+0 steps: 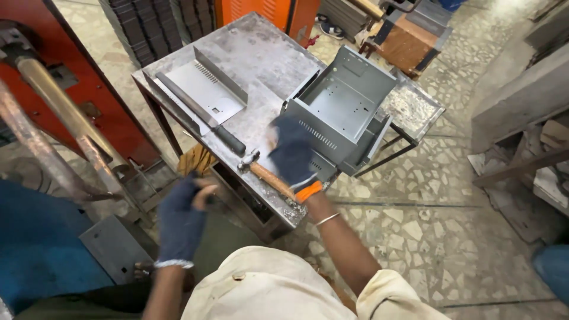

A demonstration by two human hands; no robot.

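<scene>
A worn steel table point(255, 56) carries a grey sheet-metal box point(347, 104) at its right end. The right hand point(291, 153), gloved in dark blue, rests against the box's near wall, fingers pressed together. A wooden-handled hammer point(267, 173) lies just beside it. The left hand point(181, 220), also gloved, hangs off the table with fingers curled; whether it grips anything cannot be told. A folded metal panel point(204, 89) lies at the left.

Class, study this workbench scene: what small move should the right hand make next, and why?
Probably close the right hand around the hammer handle. That gloved hand hovers just above the wooden handle lying at the table edge, beside the grey metal box, while the left hand hangs off the table, holding nothing that I can make out.
</scene>
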